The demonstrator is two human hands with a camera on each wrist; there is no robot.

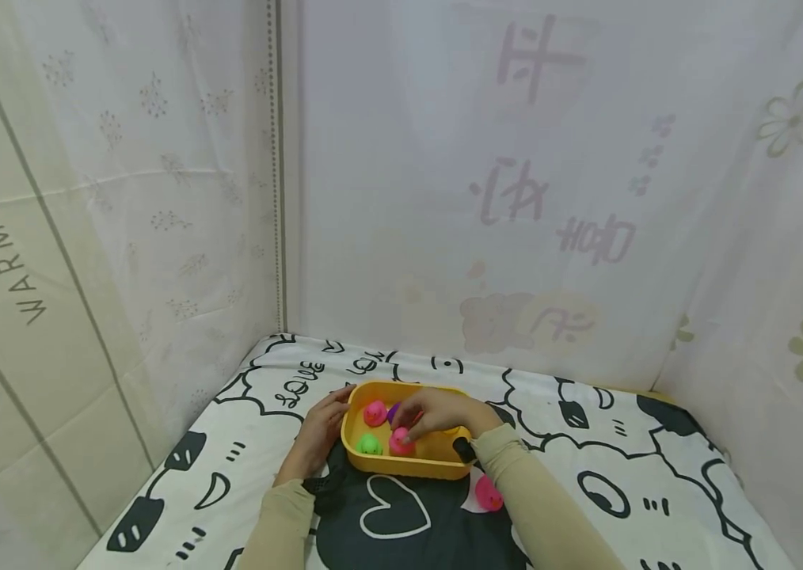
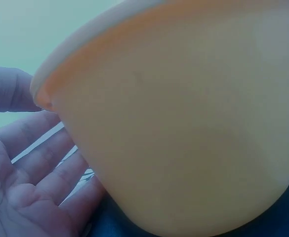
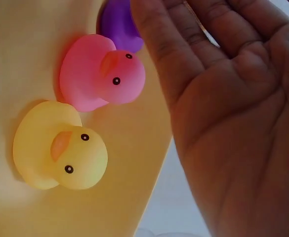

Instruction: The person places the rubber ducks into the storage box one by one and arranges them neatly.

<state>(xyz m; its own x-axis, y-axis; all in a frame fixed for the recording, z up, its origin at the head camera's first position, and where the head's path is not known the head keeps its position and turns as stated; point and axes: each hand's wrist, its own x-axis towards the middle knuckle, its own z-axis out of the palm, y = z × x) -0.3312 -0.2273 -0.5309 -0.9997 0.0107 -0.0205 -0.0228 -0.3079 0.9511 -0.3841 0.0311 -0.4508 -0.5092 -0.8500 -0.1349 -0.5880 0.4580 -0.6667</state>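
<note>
A yellow plastic basin (image 1: 412, 469) stands on the patterned cloth, with several rubber ducks inside. My left hand (image 1: 321, 431) holds its left end: in the left wrist view the thumb (image 2: 8, 89) lies at the rim and the fingers touch the outer wall. My right hand (image 1: 440, 412) reaches into the basin and pinches a pink rubber duck (image 1: 401, 445); its fingertips are outside the right wrist view. Near them are another pink duck (image 1: 375, 412), a green duck (image 1: 369, 445) and a partly hidden purple duck (image 3: 119, 27). Beside the palm sits a yellow duck (image 3: 60, 148).
One more pink duck (image 1: 489, 492) lies on the cloth outside the basin, close to the right forearm. Black-and-white cartoon cloth (image 1: 223, 443) covers the surface. Printed curtains (image 1: 409, 198) hang behind and on both sides.
</note>
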